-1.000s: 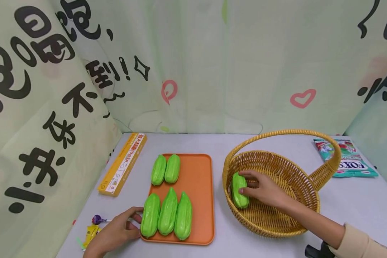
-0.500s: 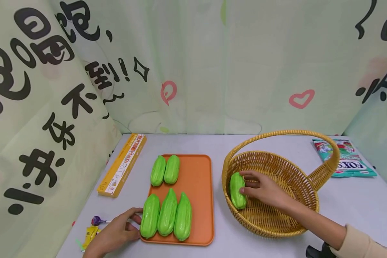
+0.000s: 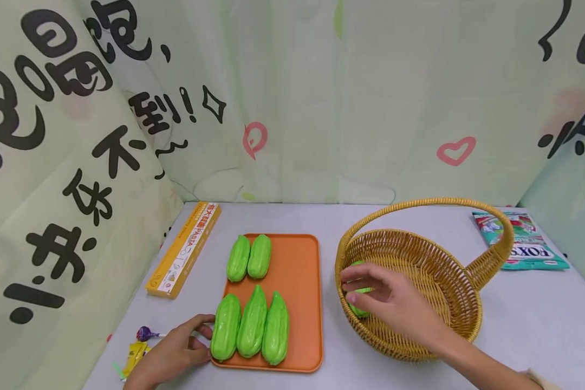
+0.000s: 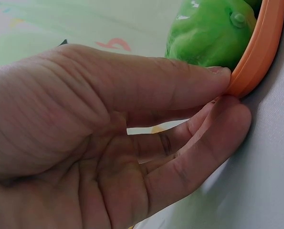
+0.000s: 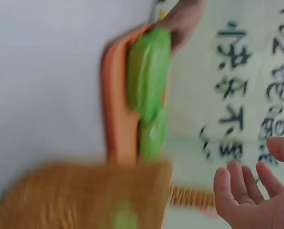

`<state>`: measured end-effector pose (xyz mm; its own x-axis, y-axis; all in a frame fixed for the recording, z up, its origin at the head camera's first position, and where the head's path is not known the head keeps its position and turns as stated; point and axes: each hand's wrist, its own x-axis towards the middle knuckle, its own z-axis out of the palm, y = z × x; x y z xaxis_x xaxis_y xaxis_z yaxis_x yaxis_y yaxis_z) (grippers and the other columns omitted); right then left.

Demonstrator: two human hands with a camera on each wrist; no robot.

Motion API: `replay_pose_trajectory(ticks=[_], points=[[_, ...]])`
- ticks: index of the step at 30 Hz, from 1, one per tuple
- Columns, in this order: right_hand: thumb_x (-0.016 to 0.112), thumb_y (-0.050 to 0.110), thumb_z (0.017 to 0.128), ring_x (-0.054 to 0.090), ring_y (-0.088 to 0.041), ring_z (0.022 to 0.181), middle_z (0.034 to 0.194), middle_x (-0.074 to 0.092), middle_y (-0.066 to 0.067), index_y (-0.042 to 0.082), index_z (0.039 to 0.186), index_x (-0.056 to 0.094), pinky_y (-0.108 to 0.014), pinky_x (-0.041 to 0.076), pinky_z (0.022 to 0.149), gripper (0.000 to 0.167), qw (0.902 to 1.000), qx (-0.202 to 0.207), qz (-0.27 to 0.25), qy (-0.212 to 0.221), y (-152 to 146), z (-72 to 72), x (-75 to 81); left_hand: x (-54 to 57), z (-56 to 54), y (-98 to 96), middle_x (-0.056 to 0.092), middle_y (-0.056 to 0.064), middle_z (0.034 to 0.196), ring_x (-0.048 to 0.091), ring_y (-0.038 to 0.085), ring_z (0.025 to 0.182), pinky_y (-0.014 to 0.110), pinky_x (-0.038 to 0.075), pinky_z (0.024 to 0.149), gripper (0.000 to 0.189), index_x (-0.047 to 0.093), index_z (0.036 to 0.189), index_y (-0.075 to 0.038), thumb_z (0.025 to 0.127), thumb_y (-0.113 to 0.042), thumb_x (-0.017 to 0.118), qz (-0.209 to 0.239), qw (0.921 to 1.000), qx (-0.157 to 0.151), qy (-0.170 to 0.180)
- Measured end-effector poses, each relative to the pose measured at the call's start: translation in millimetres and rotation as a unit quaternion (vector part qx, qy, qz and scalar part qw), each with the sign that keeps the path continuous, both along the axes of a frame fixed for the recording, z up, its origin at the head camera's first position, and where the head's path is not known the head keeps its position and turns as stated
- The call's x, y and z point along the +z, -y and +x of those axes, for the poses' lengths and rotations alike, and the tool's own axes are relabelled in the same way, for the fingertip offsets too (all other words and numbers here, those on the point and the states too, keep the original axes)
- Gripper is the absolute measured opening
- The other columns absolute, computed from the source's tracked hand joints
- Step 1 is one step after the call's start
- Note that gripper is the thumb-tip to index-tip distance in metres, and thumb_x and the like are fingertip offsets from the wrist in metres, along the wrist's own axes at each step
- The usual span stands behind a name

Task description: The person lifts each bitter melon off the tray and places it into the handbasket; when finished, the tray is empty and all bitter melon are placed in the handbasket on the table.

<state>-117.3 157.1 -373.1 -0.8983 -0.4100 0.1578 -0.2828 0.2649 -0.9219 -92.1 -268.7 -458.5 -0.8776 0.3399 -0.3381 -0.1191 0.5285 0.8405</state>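
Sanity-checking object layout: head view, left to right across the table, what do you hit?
Lollipop → left hand → yellow pasta box → orange tray with five green gourds → right hand → wicker basket → candy bag.

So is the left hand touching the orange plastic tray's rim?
Touching. The left wrist view shows the left hand with thumb tip and a fingertip pressed against the orange plastic tray rim, with no gap.
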Motion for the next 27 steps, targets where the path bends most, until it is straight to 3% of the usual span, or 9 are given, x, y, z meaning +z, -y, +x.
replay_pose_trajectory(ticks=[3,6,10,13,17,27], points=[[0.072,0.015,0.091,0.06,-0.028,0.114,0.122,0.062,-0.008,0.009,0.124,0.061,-0.035,0.052,0.085,0.035,0.998,0.034,-0.046,0.028,24.9,11.7,-6.7,0.6,0.1,0.4,0.057,0.009,0.107,0.059,0.024,0.087,0.033,0.047,0.071,0.064,0.045,0.14,0.005,0.082,-0.003,0.07,0.0,1.0,0.002,0.001],[0.073,0.018,0.091,0.055,-0.028,0.122,0.129,0.058,-0.007,0.012,0.127,0.06,-0.036,0.05,0.091,0.039,0.9951,0.047,-0.06,0.063,49.7,16.6,-23.6,1.1,0.2,0.4,0.057,0.009,0.107,0.06,0.024,0.087,0.035,0.048,0.072,0.064,0.044,0.14,0.005,0.082,-0.003,0.07,0.001,1.0,0.005,0.007],[0.074,0.025,0.09,0.052,-0.035,0.125,0.137,0.054,-0.01,0.015,0.131,0.059,-0.046,0.048,0.093,0.045,0.9946,0.032,-0.033,0.093,77.0,14.2,-48.2,1.1,-0.2,-0.3,0.057,0.009,0.107,0.06,0.024,0.087,0.035,0.048,0.072,0.064,0.045,0.14,0.005,0.083,-0.004,0.071,0.0,1.0,0.005,0.009],[0.074,0.031,0.089,0.052,-0.036,0.125,0.139,0.054,-0.01,0.017,0.133,0.059,-0.054,0.045,0.094,0.049,0.9956,0.015,0.001,0.092,92.0,9.1,-64.3,0.3,0.0,-0.6,0.057,0.008,0.107,0.06,0.024,0.086,0.035,0.048,0.071,0.063,0.045,0.14,0.005,0.082,-0.004,0.071,-0.002,1.0,0.006,0.006],[0.075,0.034,0.087,0.054,-0.032,0.124,0.139,0.054,-0.008,0.017,0.134,0.059,-0.053,0.043,0.096,0.052,0.9961,0.006,0.022,0.085,104.7,5.0,-78.2,-1.1,0.2,-0.3,0.057,0.008,0.107,0.059,0.023,0.086,0.036,0.047,0.071,0.063,0.045,0.14,0.005,0.083,-0.004,0.071,-0.003,0.9999,0.007,0.008],[0.078,0.031,0.085,0.062,-0.02,0.109,0.126,0.061,-0.003,0.014,0.132,0.06,-0.038,0.049,0.087,0.053,0.9977,0.014,0.037,0.056,113.6,3.1,-86.6,-1.7,-0.7,0.7,0.056,0.008,0.107,0.059,0.023,0.086,0.035,0.047,0.071,0.063,0.045,0.14,0.004,0.083,-0.004,0.071,-0.003,0.9999,0.008,0.01]])
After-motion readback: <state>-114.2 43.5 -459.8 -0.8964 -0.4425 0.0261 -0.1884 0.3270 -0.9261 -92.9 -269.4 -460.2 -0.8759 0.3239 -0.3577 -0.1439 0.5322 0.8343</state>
